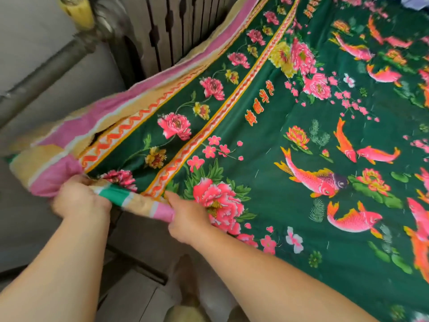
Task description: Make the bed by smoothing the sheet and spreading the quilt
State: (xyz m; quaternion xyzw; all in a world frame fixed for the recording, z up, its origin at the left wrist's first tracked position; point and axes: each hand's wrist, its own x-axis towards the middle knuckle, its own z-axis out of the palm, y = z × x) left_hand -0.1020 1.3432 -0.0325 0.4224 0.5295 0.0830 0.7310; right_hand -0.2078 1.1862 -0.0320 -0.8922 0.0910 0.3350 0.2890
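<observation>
The green quilt (pixel 301 140), printed with fish and peonies, lies spread over the bed, its striped pink-and-tan border bunched at the near corner by the dark slatted headboard (pixel 167 31). The left hand (pixel 80 198) and right hand (pixel 188 217) both clench that border edge, fingers curled under the fabric.

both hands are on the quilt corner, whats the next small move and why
Probably pull the corner outward and lay it flat. The left hand and right hand grip the green quilt at its striped edge, which is bunched and folded there, while the quilt farther across already lies spread.
</observation>
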